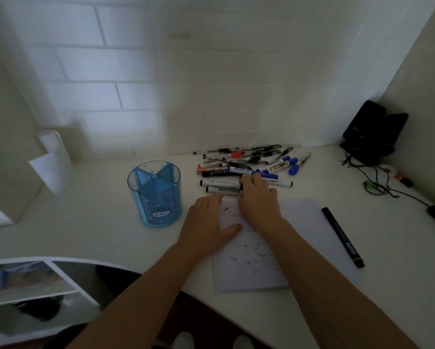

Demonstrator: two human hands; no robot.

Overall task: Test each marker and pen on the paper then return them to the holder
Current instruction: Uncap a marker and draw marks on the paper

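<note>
A blue see-through holder (154, 195) with dividers stands left of centre, nothing visible inside. A pile of markers and pens (251, 162) lies behind the white paper (302, 238), which carries small test marks. My left hand (207, 222) rests flat on the paper's upper left part. My right hand (258, 197) reaches past the paper's far edge. Its bent fingers lie over the right end of a white whiteboard marker (222, 190) with a black cap, which still lies on the desk. The thumb is hidden. A second white marker (219, 183) lies just behind it.
A long black marker (342, 236) lies to the right of the paper. Black devices and cables (372, 137) fill the back right corner. A paper roll (52, 157) stands at the back left. The desk's curved front edge (85, 260) runs below the holder.
</note>
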